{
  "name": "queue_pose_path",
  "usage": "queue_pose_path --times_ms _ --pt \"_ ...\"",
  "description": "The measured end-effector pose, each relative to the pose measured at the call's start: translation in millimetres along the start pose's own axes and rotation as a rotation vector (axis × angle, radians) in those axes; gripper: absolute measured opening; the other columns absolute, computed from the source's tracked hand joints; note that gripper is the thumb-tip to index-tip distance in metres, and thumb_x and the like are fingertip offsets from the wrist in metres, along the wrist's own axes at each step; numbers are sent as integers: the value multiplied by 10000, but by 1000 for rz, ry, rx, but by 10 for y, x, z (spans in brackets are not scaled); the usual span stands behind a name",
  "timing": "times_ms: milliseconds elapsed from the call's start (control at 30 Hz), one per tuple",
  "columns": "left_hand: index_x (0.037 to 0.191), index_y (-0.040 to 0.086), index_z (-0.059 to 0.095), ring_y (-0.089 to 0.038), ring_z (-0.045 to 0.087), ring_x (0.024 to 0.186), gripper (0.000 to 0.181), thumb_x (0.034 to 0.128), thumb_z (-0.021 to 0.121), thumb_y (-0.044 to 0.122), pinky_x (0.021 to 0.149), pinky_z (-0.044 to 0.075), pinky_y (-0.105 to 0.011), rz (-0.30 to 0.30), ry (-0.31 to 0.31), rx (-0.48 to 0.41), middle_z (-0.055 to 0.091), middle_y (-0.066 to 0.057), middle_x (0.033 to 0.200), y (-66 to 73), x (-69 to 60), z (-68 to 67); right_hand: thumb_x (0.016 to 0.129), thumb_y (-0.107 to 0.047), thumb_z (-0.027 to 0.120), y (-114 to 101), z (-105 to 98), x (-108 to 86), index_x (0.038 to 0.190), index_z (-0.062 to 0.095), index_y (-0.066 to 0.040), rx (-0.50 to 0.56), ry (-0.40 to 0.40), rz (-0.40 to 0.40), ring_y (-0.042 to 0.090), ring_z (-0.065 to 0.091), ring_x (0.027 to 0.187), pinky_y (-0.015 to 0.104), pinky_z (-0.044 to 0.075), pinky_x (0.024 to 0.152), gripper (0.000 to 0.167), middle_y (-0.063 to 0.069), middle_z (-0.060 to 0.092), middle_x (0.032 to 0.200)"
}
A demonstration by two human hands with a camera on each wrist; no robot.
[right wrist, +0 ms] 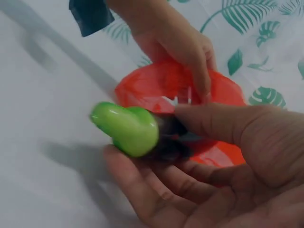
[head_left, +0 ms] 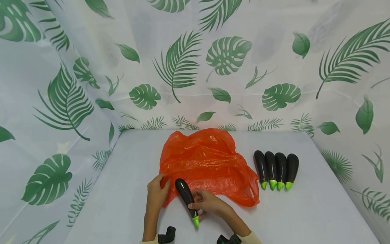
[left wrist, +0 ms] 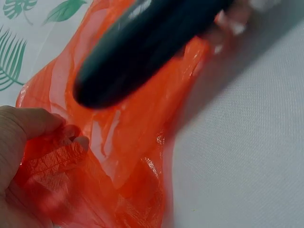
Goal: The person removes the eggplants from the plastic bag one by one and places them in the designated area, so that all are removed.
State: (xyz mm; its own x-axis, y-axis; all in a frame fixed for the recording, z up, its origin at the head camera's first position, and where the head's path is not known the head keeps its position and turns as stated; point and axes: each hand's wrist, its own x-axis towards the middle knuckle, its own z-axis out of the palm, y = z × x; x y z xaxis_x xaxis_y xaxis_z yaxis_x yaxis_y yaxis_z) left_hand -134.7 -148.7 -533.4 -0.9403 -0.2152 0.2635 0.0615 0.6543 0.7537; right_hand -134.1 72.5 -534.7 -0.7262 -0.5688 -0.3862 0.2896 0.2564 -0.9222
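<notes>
My right hand (head_left: 210,203) holds a dark, glossy eggplant (head_left: 184,193) near its bright green stem, thumb on top and fingers beneath, as the right wrist view shows. The eggplant slants over the near edge of an orange plastic bag (head_left: 207,159), its rounded end toward the bag. At the bag's near left corner my left hand (head_left: 156,195) pinches the thin film between thumb and fingers. In the left wrist view the fingertips (left wrist: 80,141) show partly through the orange film. The bag lies crumpled and spread out, with a handle loop at its right side.
Several more eggplants (head_left: 275,169) lie side by side at the right of the bag, green stems toward me. A white cloth (head_left: 304,217) covers the table. Leaf-printed sheets (head_left: 237,101) stand up behind and at both sides.
</notes>
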Motion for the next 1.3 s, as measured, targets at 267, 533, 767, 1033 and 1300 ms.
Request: queue_pose_path --times_ms 267,533,767,1033,1300 --pt "954 73 678 -154 571 769 91 896 668 143 715 514 -297 -65 -32 2 681 -45 863 23 -16 -12 856 -160 731 -50 -149 -367 1307 487 -4 41 -63 4 226 637 906 397 587 680 536 125 603 1088" --pt "935 63 670 -147 555 740 71 897 658 122 677 495 -260 -52 -33 -10 673 -49 844 45 7 -21 928 -133 643 -255 -528 -769 1396 348 53 132 -125 -116 338 666 1031 478 568 796 584 231 573 1251" --pt "918 70 662 -143 555 736 61 899 656 128 676 497 -256 -53 -34 -19 672 -50 834 35 -15 -9 944 -106 614 -370 -906 -1110 1386 335 36 81 67 -202 329 660 1069 469 562 829 541 242 545 1287" --pt "917 70 661 -140 543 724 56 895 660 121 666 488 -251 -46 -27 -22 664 -50 820 38 -27 19 984 -95 545 -367 -1365 -1479 1346 354 -64 46 338 -290 107 675 1000 366 581 792 410 -90 643 1154" --pt "897 68 652 -131 537 722 55 890 670 119 662 486 -245 -19 -12 -20 649 -37 805 31 -31 13 996 -138 536 -145 -1910 -1737 1267 404 -255 108 578 -295 -14 648 929 283 571 701 324 -220 645 1046"
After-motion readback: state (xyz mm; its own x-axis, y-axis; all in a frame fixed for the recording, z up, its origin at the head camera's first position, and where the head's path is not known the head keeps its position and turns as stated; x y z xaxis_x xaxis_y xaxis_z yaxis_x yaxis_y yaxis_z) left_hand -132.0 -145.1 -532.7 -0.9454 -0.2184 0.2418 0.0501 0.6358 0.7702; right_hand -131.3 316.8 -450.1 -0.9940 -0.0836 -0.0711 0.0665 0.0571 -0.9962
